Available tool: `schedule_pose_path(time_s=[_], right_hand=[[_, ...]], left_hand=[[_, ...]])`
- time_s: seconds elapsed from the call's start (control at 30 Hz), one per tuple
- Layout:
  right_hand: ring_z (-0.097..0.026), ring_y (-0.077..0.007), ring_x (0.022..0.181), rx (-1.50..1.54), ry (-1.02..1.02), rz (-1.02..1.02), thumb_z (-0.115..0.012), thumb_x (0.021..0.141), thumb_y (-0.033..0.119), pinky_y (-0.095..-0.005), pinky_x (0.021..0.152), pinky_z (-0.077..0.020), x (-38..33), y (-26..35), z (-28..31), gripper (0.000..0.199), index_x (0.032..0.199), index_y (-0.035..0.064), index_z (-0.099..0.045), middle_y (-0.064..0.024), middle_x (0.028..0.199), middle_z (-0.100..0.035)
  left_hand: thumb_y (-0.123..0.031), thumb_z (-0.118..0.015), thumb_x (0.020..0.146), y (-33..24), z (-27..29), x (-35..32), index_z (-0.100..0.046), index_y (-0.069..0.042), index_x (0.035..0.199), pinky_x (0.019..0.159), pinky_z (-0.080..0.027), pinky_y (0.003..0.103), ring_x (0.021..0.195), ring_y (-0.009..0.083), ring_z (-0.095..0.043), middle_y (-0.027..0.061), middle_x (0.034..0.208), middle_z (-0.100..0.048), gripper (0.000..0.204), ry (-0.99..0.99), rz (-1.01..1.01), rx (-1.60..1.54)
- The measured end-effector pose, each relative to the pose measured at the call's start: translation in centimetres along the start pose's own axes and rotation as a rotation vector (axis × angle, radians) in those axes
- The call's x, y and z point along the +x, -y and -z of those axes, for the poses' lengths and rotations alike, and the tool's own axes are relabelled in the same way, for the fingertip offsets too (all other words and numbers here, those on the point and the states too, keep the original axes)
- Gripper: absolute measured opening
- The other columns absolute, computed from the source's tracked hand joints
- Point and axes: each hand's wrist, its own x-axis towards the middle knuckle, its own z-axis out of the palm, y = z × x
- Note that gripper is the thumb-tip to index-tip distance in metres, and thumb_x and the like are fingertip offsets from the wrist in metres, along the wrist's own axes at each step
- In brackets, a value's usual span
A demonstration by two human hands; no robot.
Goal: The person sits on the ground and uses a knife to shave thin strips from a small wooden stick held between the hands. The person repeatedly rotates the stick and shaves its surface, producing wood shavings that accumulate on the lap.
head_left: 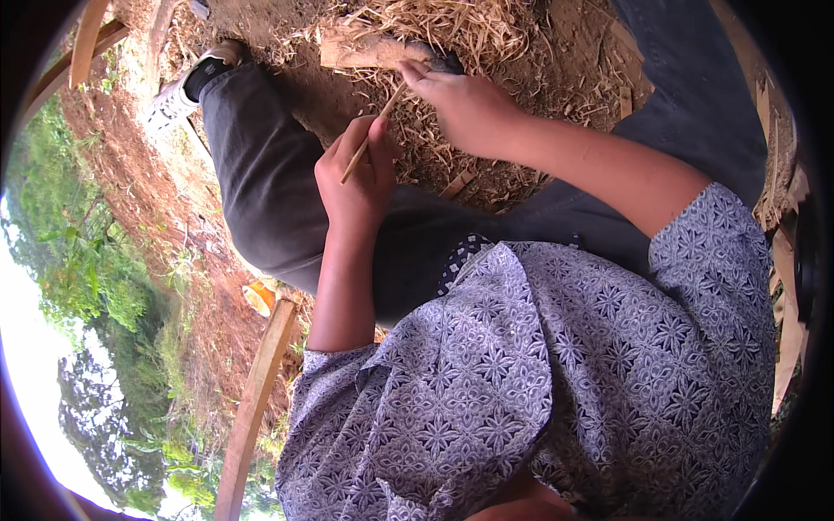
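Observation:
A thin, pale wooden stick slants between my two hands. My left hand is closed round its lower part, thumb on top, and the lower end pokes out past the fingers. At the upper end, my right hand has its thumb and fingertips pressed together on the stick. Whether that hand also holds something else is hidden. Just beyond the right fingertips lies a pale block of wood on the ground. A dark piece shows at the block's right end, partly behind the hand; I cannot tell what it is.
Wood shavings are heaped beyond the block and scattered over the dirt between my legs. My legs, in dark trousers, spread to both sides. A wooden post stands at the left, near an orange-and-white object. Wood pieces lie at the right.

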Motion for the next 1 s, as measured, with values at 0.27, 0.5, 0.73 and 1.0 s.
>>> schedule_pose_path(time_s=[0.27, 0.5, 0.73, 1.0], right_hand=[[-0.064, -0.0345, 0.119, -0.109, -0.038, 0.067, -0.046, 0.089, -0.003, -0.0423, 0.1, -0.0539, 1.1, -2.5, 0.1, 0.062, 0.15, 0.008, -0.05, -0.0123, 0.156, -0.048], [-0.065, -0.031, 0.112, 0.124, -0.287, 0.184, -0.061, 0.093, 0.003, -0.0377, 0.097, -0.054, 1.6, -3.0, -0.6, 0.044, 0.137, 0.008, -0.063, -0.0148, 0.124, -0.064], [-0.068, -0.0288, 0.109, 0.157, -0.225, 0.171, -0.066, 0.092, 0.008, -0.0362, 0.095, -0.0551, 2.0, -3.8, 0.3, 0.028, 0.12, 0.0065, -0.072, -0.0117, 0.119, -0.068], [-0.069, -0.0283, 0.106, 0.06, -0.33, 0.212, -0.065, 0.091, 0.013, -0.0394, 0.095, -0.0563, 1.9, -4.7, -0.7, 0.025, 0.113, 0.007, -0.074, -0.0086, 0.123, -0.069]], left_hand=[[-0.019, -0.051, 0.109, 0.1, -0.2, -0.4, -0.07, 0.001, 0.095, 0.059, -0.05, 0.027, 0.061, 0.0109, -0.064, 0.0041, 0.066, -0.067, 0.031, -0.01, -0.012, 0.027], [-0.018, -0.056, 0.106, 0.0, -0.1, -0.3, -0.069, -0.003, 0.093, 0.056, -0.05, 0.031, 0.059, 0.0195, -0.067, 0.0074, 0.065, -0.065, 0.024, -0.03, -0.001, 0.038], [-0.026, -0.05, 0.108, -0.8, 0.5, -0.2, -0.065, -0.003, 0.082, 0.055, -0.049, 0.036, 0.054, 0.0252, -0.064, 0.0086, 0.061, -0.061, 0.037, 0.057, 0.003, -0.032], [-0.034, -0.034, 0.112, 0.9, 0.2, -0.3, -0.059, -0.006, 0.085, 0.051, -0.035, 0.022, 0.053, 0.0039, -0.043, 0.0028, 0.067, -0.064, 0.046, 0.22, 0.185, -0.394]])
